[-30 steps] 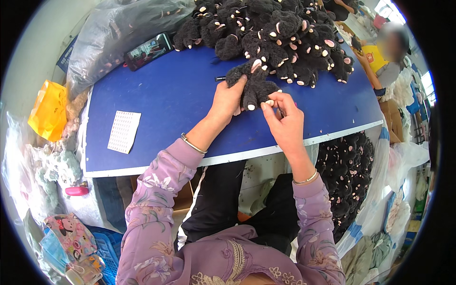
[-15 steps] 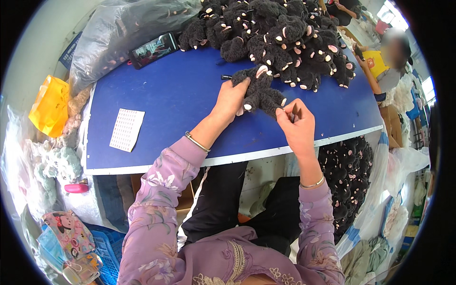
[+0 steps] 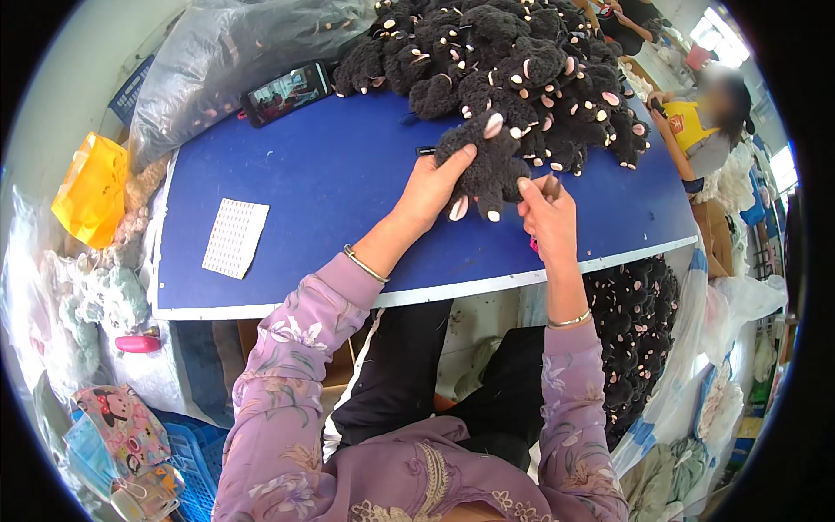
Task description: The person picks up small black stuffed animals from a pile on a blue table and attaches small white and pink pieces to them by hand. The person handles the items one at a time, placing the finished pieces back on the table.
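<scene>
Over that blue surface (image 3: 322,209), your left hand (image 3: 430,186) is gripping a black plush (image 3: 489,170), prob steadying it while your right hand (image 3: 555,223) is clutching some tool (image 3: 553,184).

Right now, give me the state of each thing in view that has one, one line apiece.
Left hand: closed on the toy
Black plush toy: gripped
Right hand: closed, at the toy's edge
Dark tool: in the right hand, mostly hidden
Phone: screen lit
White sheet: lying on the blue table
Clear plastic bag: bulging
Plush pile: heaped
</scene>
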